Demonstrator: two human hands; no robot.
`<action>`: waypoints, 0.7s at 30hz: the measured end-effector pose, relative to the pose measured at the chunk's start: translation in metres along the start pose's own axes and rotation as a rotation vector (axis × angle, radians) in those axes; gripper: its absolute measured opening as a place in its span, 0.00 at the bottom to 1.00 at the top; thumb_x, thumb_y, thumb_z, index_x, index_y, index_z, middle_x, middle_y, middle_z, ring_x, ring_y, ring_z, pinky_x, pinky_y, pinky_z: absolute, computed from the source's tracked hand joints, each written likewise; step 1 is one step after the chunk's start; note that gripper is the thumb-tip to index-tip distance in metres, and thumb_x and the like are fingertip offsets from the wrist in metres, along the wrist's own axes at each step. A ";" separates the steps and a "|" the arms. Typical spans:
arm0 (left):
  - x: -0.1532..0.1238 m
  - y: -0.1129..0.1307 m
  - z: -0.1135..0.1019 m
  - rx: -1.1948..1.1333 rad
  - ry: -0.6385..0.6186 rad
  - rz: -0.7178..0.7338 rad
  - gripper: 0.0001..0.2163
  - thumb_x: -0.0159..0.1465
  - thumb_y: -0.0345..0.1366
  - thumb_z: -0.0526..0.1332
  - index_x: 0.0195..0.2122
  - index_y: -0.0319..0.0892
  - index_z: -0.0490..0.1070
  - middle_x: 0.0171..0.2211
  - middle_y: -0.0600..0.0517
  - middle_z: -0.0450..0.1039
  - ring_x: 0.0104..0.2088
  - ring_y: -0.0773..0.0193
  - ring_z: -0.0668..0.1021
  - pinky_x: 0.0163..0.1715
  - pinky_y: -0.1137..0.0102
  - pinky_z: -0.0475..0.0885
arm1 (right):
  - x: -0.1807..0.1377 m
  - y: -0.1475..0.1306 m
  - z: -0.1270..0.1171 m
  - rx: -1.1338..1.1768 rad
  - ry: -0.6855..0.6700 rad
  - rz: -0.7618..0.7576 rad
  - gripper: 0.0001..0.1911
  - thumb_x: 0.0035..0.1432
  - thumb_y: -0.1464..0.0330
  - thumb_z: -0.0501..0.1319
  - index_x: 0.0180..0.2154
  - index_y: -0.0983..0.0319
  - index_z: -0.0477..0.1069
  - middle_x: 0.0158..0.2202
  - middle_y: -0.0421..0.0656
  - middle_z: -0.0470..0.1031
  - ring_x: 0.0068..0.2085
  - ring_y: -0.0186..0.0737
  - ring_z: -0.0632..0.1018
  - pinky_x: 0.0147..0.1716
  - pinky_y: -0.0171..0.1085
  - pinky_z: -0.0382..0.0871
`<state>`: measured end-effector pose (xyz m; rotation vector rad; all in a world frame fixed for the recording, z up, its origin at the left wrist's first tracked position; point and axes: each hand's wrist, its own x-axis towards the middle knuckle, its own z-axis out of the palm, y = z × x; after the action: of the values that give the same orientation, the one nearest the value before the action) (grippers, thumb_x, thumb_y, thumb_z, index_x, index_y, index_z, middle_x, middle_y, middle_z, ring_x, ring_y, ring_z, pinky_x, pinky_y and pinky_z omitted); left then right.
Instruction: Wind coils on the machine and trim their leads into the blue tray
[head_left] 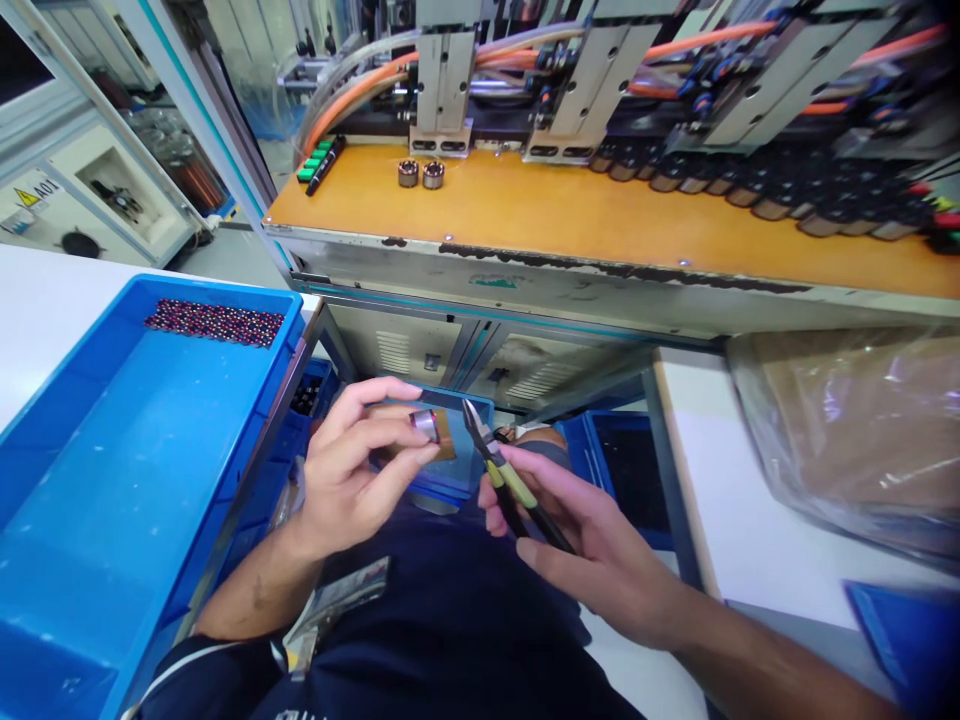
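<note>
Between the thumb and fingers of my left hand [360, 460] is a small silvery metal ring [425, 426], with a touch of dark red at its edge. My right hand [577, 520] grips a pair of cutting pliers [506, 475] with yellow-green and black handles. Their jaws point up and toward the left, a short way right of the ring and apart from it. Both hands are above my lap, in front of a blue bin [469, 460] with a brown piece of cardboard in it.
At left a blue tray [112, 450] holds rows of small red-black parts [214, 322]. Two metal rings [421, 175], a black marker [325, 167] and a row of dark cylindrical parts [750, 190] sit on the orange machine ledge [540, 215]. A plastic-wrapped box [855, 430] stands at right.
</note>
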<state>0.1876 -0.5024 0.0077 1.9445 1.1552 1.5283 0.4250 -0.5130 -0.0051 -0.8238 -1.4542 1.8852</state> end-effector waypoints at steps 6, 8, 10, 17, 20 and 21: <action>-0.002 -0.006 0.002 -0.218 -0.003 0.070 0.28 0.53 0.15 0.67 0.49 0.46 0.60 0.50 0.47 0.73 0.48 0.57 0.81 0.44 0.61 0.82 | -0.014 -0.011 -0.004 -0.049 -0.093 -0.046 0.36 0.63 0.78 0.55 0.65 0.40 0.54 0.52 0.42 0.69 0.50 0.33 0.75 0.56 0.38 0.69; -0.003 -0.006 0.003 -0.222 0.006 0.096 0.30 0.52 0.13 0.67 0.50 0.44 0.60 0.48 0.46 0.76 0.49 0.56 0.81 0.48 0.57 0.81 | -0.015 -0.013 -0.002 -0.053 -0.118 -0.055 0.38 0.62 0.79 0.55 0.65 0.40 0.52 0.53 0.43 0.69 0.51 0.34 0.75 0.57 0.40 0.69; -0.004 -0.007 0.004 -0.215 0.021 0.118 0.32 0.50 0.13 0.68 0.52 0.44 0.61 0.47 0.46 0.77 0.48 0.56 0.81 0.51 0.54 0.79 | -0.015 -0.014 -0.001 -0.052 -0.135 -0.057 0.39 0.62 0.80 0.54 0.66 0.40 0.52 0.53 0.43 0.69 0.51 0.35 0.74 0.57 0.41 0.69; -0.010 -0.011 0.003 -0.161 0.005 0.101 0.32 0.52 0.16 0.69 0.54 0.46 0.62 0.48 0.46 0.78 0.47 0.56 0.82 0.49 0.56 0.81 | -0.014 -0.014 0.003 -0.039 -0.150 -0.066 0.39 0.62 0.80 0.54 0.66 0.42 0.52 0.53 0.44 0.69 0.52 0.38 0.74 0.57 0.45 0.69; -0.011 -0.010 0.003 -0.159 -0.002 0.078 0.31 0.53 0.16 0.68 0.54 0.46 0.62 0.48 0.46 0.78 0.47 0.56 0.82 0.50 0.56 0.80 | -0.013 -0.013 0.004 -0.030 -0.148 -0.061 0.38 0.62 0.80 0.55 0.66 0.42 0.52 0.52 0.44 0.69 0.51 0.38 0.74 0.56 0.45 0.70; -0.011 -0.009 0.003 -0.159 -0.004 0.072 0.30 0.54 0.16 0.68 0.54 0.46 0.62 0.48 0.47 0.78 0.47 0.56 0.82 0.50 0.56 0.80 | -0.012 -0.013 0.004 -0.024 -0.148 -0.061 0.38 0.62 0.80 0.55 0.66 0.43 0.52 0.52 0.44 0.69 0.50 0.38 0.74 0.55 0.44 0.70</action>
<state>0.1863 -0.5058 -0.0066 1.9000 0.9405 1.6005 0.4307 -0.5223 0.0097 -0.6548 -1.5753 1.9206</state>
